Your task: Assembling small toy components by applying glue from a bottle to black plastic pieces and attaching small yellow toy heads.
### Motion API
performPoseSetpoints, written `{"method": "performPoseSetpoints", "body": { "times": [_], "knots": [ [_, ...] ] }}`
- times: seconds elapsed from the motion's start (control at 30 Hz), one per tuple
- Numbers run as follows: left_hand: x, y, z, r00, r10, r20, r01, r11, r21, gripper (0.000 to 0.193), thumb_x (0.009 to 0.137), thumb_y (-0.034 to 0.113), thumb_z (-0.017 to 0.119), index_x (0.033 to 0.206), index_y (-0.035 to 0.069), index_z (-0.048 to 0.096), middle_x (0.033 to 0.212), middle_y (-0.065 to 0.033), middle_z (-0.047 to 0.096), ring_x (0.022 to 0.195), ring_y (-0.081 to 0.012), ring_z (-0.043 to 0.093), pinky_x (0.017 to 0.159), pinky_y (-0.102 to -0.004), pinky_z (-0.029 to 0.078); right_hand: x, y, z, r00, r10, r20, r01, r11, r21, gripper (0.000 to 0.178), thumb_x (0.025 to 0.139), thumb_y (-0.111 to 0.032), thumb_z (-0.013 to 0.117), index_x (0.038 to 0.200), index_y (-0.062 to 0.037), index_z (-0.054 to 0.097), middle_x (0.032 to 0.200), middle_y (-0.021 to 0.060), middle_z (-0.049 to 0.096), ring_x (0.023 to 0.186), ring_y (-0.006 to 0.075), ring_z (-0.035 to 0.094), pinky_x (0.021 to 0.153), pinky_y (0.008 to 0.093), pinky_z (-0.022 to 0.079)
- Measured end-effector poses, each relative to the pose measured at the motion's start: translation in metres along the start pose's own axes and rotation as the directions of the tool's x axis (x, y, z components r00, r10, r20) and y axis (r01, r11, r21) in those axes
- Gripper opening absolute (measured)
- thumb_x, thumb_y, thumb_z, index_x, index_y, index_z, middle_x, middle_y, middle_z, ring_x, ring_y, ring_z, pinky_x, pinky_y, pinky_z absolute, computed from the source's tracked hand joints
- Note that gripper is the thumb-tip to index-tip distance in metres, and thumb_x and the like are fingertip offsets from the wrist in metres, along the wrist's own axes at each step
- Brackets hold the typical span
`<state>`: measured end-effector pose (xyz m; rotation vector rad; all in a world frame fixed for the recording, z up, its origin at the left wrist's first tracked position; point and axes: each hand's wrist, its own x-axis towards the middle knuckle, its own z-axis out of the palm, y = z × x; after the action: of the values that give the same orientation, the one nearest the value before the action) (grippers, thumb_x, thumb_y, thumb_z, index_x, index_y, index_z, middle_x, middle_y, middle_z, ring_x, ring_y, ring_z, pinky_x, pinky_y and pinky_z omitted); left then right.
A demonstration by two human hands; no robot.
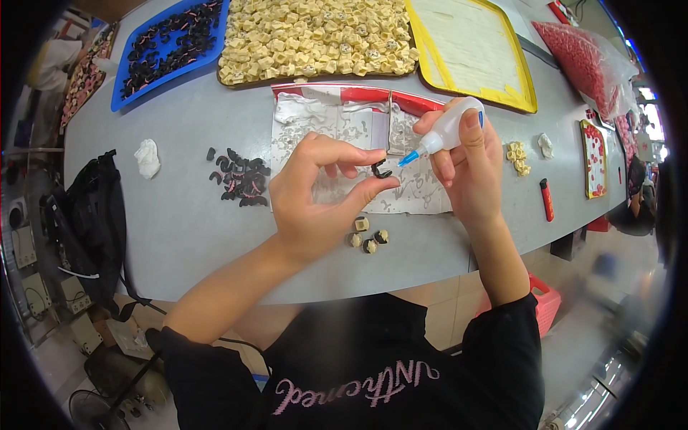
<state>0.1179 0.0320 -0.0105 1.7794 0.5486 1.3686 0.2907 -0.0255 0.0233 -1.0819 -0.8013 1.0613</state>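
Observation:
Between thumb and index finger my left hand (304, 183) pinches a small black curved piece (380, 170). My right hand (474, 168) grips a white squeeze bottle (446, 130), probably of glue. Its blue nozzle (408, 158) points at the black piece, close to it; I cannot tell if they touch. Beneath both hands lies a stained white cardboard sheet (423, 197) with a red back edge. A pile of black curved pieces (244, 178), some with pink, is left of my left hand. Several cream-and-black pieces (362, 224) sit near the table's front edge.
Along the back stand a blue tray (122, 97) of black pieces, a tray heaped with cream pieces (315, 39) and a yellow-rimmed tray (473, 43). To the right are cream pieces (517, 158), a red tube (547, 199) and a bag of red pieces (584, 64). A black bag (86, 222) hangs left.

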Motion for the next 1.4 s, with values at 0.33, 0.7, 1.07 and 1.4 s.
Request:
{"method": "performPoseSetpoints", "body": {
  "times": [0.33,0.7,1.07,1.4],
  "knots": [
    [0.0004,-0.0003,-0.0006,1.0,0.008,0.001,-0.008,1.0,0.004,0.041,0.061,0.007,0.083,0.091,0.006,0.057,0.081,-0.0049,0.066,0.06,-0.0108,0.052,0.054,-0.0218,0.04,0.0007,-0.0025,-0.0019,1.0,0.003,-0.018,-0.003,1.0,0.001,0.038,0.097,-0.037,0.042,0.092,-0.0009,0.053,0.089,0.015,0.065,0.046,0.0047,0.043,0.043,0.0181,0.035],
    [-0.0013,0.0006,0.0003,0.999,-0.007,0.051,0.007,1.0,0.0,0.042,0.062,0.007,0.083,0.093,0.006,0.055,0.085,-0.0048,0.066,0.062,-0.0102,0.052,0.055,-0.0216,0.04,0.0005,-0.001,-0.0009,1.0,-0.004,-0.011,0.004,1.0,-0.007,0.037,0.097,-0.036,0.043,0.092,-0.0008,0.053,0.089,0.0142,0.065,0.045,0.0043,0.042,0.043,0.0179,0.034],
    [-0.0019,0.0012,0.002,0.999,-0.008,0.05,0.008,1.0,-0.002,0.043,0.062,0.007,0.083,0.094,0.006,0.054,0.086,-0.0049,0.066,0.062,-0.0096,0.052,0.055,-0.0219,0.04,0.0014,0.0001,-0.0013,1.0,0.003,-0.009,-0.003,1.0,-0.009,0.036,0.097,-0.035,0.043,0.091,-0.001,0.053,0.089,0.0148,0.065,0.045,0.0046,0.042,0.042,0.0182,0.033],
    [-0.0025,0.0004,0.0005,0.999,-0.006,0.049,0.006,1.0,0.0,0.043,0.062,0.006,0.083,0.094,0.006,0.054,0.086,-0.0052,0.066,0.061,-0.0098,0.053,0.055,-0.0214,0.041,0.0023,-0.0022,-0.0008,0.999,-0.002,-0.041,0.001,1.0,-0.022,0.036,0.096,-0.036,0.045,0.09,-0.0015,0.052,0.089,0.0142,0.066,0.045,0.0045,0.042,0.042,0.0182,0.034]
  ]
}}
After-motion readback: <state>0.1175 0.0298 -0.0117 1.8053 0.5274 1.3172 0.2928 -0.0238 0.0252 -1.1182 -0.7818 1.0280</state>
